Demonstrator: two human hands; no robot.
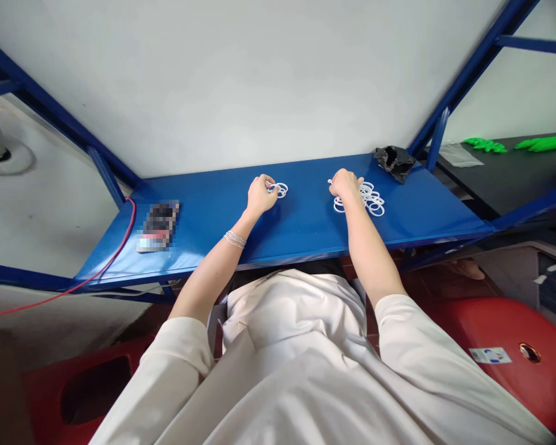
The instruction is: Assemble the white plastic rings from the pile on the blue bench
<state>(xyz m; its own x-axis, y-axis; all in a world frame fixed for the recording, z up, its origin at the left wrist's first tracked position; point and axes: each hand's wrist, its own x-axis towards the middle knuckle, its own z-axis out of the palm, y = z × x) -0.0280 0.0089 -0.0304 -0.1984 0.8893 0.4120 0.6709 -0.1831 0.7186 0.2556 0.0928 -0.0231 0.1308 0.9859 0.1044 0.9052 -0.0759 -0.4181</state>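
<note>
My left hand [261, 194] is closed on a few white rings [282, 190] at the middle of the blue table [300, 225]; the rings stick out to the right of its fingers. On the right, my right hand [345, 184] is closed at the left side of a pile of white rings [374, 201]. A small white piece [330, 181] shows at its fingertips. Its palm and part of the pile are hidden by the hand and wrist.
A crumpled black bag [394, 162] lies at the table's back right. On the left are a blurred-out phone-like object [158, 227] and a red cable [128, 232] crossing the edge. Blue frame posts rise at both sides. A red stool [495, 327] stands at lower right.
</note>
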